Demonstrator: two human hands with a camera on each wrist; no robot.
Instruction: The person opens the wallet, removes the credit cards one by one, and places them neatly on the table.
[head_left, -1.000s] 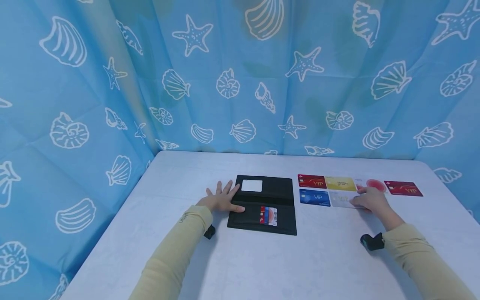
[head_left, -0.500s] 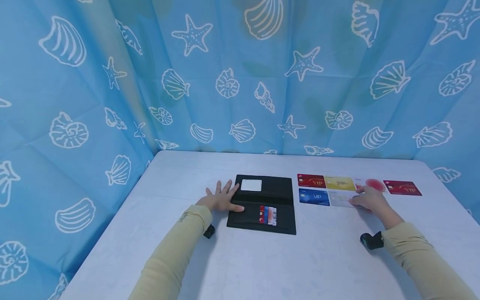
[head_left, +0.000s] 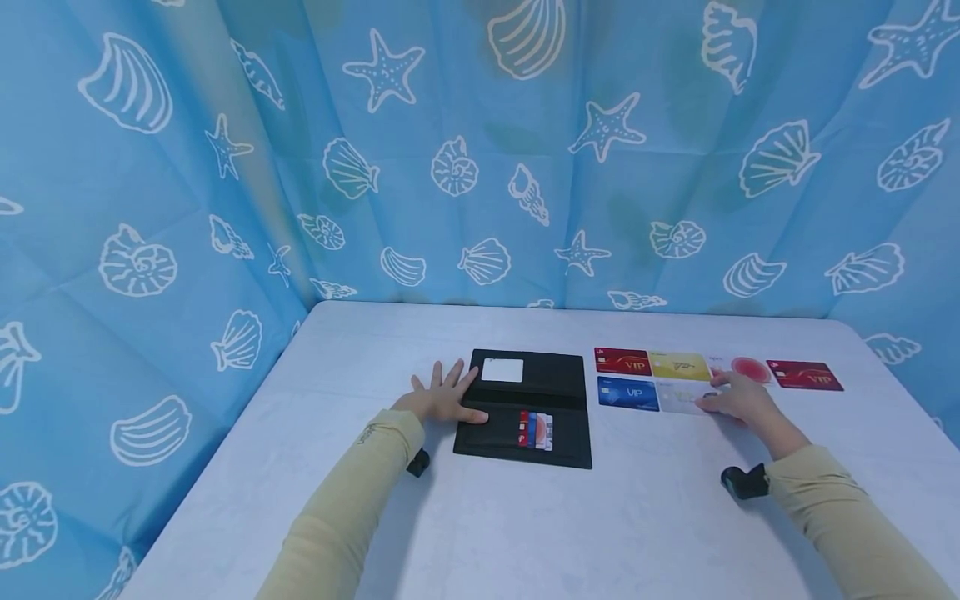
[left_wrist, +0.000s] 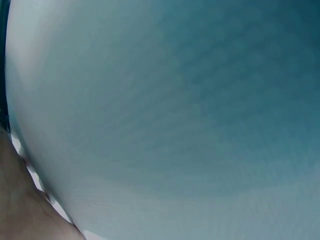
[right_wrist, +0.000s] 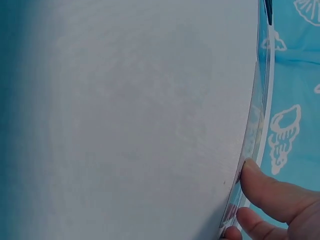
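An unfolded black wallet (head_left: 531,379) lies on the table in the head view. A fan of cards (head_left: 536,431) shows in its near half and a white card (head_left: 503,370) in its far half. My left hand (head_left: 442,403) rests with spread fingers on the wallet's left edge. To the right, my right hand (head_left: 746,400) holds a silver card (head_left: 678,396) at its right end, which the hand partly covers. The right wrist view shows the thumb (right_wrist: 267,187) against a card's edge, its fingers partly out of frame. In the left wrist view only part of the left hand (left_wrist: 25,205) shows.
Beside the silver card lies a blue VIP card (head_left: 628,394). Behind are a red VIP card (head_left: 622,362), a gold card (head_left: 678,367), a pale card with a pink circle (head_left: 750,370) and another red VIP card (head_left: 805,376). A blue curtain (head_left: 450,167) hangs beyond the white table (head_left: 637,525).
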